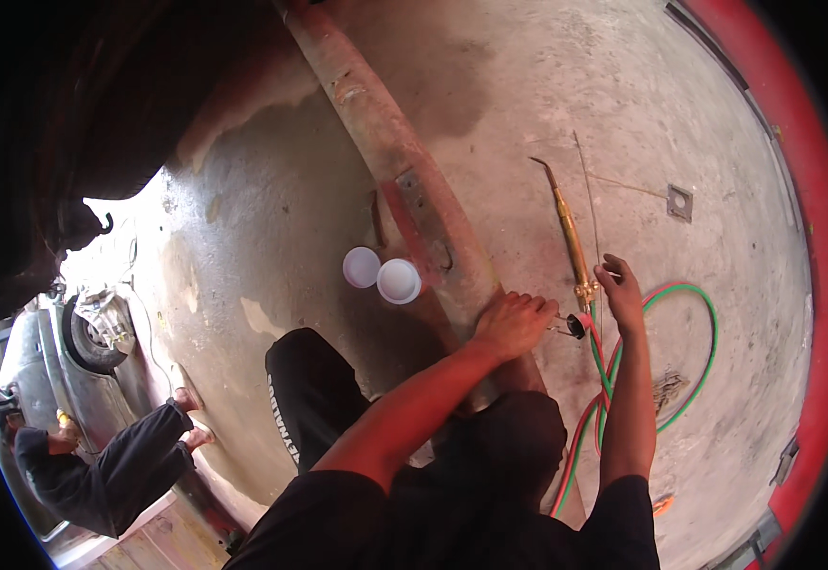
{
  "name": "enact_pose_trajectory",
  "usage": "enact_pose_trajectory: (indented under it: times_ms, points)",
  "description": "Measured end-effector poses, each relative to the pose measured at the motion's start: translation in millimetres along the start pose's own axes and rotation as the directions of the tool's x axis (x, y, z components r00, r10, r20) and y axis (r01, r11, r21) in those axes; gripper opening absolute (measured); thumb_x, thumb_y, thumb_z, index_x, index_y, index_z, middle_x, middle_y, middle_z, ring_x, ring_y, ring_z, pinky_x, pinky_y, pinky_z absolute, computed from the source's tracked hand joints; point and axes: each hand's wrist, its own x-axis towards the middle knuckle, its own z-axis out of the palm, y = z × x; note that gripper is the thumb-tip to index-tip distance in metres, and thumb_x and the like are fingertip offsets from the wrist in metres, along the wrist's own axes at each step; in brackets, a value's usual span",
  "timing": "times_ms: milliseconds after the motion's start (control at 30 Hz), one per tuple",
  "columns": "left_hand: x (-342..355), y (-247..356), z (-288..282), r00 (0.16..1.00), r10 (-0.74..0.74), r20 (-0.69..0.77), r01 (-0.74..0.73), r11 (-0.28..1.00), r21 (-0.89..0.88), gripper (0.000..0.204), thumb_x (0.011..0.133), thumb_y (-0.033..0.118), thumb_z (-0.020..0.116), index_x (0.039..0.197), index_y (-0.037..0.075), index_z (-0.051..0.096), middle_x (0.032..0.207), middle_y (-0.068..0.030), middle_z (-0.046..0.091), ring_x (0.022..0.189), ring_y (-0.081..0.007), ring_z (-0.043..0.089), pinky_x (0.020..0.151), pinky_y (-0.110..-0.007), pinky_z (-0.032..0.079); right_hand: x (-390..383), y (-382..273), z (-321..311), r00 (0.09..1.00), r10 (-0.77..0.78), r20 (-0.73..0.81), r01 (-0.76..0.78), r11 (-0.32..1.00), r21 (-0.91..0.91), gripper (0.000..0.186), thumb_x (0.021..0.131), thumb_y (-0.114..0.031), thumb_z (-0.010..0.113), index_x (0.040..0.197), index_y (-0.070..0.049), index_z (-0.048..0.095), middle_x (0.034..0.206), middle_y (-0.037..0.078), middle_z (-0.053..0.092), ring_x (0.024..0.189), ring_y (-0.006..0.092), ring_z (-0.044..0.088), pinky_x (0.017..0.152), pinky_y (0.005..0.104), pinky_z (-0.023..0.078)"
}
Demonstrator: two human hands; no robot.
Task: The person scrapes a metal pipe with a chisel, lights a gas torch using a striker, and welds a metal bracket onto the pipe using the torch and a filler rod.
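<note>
A brass gas torch [572,237] lies on the concrete floor with its bent tip pointing away from me. My right hand [620,288] reaches down to the torch's valve end, fingers touching it. My left hand [514,321] is closed around a small black knob [575,327] at the torch's base, and rests against a long rusty red steel beam [404,180]. Red and green hoses [689,361] loop from the torch across the floor to my right.
Two white round containers [383,275] sit left of the beam. A thin metal rod [589,199] lies beside the torch, a small square plate [679,202] farther right. Another person [101,465] crouches at lower left near a vehicle wheel [91,337]. A red edge [803,190] borders the right.
</note>
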Motion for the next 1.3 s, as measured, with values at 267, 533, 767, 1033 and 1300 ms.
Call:
enact_pose_trajectory:
  times_ms: [267,533,767,1033,1300]
  points:
    - [-0.2,0.4,-8.4,0.997,-0.054,0.05,0.05,0.995,0.083,0.016,0.086,0.021,0.056,0.099,0.012,0.059,0.086,-0.0038,0.067,0.08,-0.0249,0.069,0.069,-0.044,0.049,47.1,72.8,30.2,0.967,0.081,-0.241,-0.245,0.551,-0.798,0.075,0.075,-0.046,0.081,0.131,-0.002,0.06,0.128,0.026,0.061,0.114,0.0409,0.062,0.095,0.0466,0.052]
    - [1.2,5.0,-2.3,0.994,-0.087,0.063,0.085,0.996,0.039,0.018,0.088,0.021,0.055,0.102,0.011,0.059,0.089,-0.0047,0.069,0.084,-0.0255,0.07,0.072,-0.046,0.051,57.2,50.6,23.3,0.944,0.21,-0.255,-0.326,0.472,-0.819,0.048,0.075,-0.031,0.074,0.108,0.002,0.067,0.097,0.021,0.072,0.086,0.0359,0.072,0.08,0.0441,0.057]
    - [3.1,4.5,-3.7,0.998,-0.054,0.015,0.054,0.999,-0.001,0.019,0.088,0.021,0.055,0.103,0.01,0.059,0.091,-0.0065,0.07,0.083,-0.0261,0.071,0.068,-0.045,0.053,-41.2,-15.9,-1.0,0.921,0.389,0.014,-0.388,0.92,-0.055,0.028,0.088,-0.021,0.066,0.101,0.004,0.065,0.082,0.012,0.066,0.059,0.0211,0.065,0.053,0.0341,0.055]
    - [-15.1,-4.4,-35.3,0.981,-0.154,-0.118,0.076,0.864,-0.498,0.021,0.1,0.027,0.056,0.099,0.007,0.063,0.079,-0.0166,0.068,0.078,-0.0373,0.069,0.069,-0.048,0.052,-244.0,-113.3,37.2,1.0,-0.025,-0.006,0.026,0.94,0.342,0.078,0.087,-0.038,0.074,0.144,0.004,0.042,0.1,0.012,0.064,0.06,0.0162,0.06,0.048,0.0282,0.05]
    - [-57.3,-98.1,-200.6,0.808,-0.531,-0.256,0.128,0.582,-0.803,0.029,0.104,0.033,0.052,0.107,0.007,0.064,0.08,-0.0091,0.071,0.071,-0.0214,0.07,0.068,-0.038,0.054,-318.1,-160.4,185.6,0.966,-0.184,0.18,-0.048,0.56,0.827,0.092,0.085,-0.014,0.076,0.155,0.002,0.017,0.102,0.013,0.05,0.051,0.0173,0.056,0.039,0.0283,0.048]
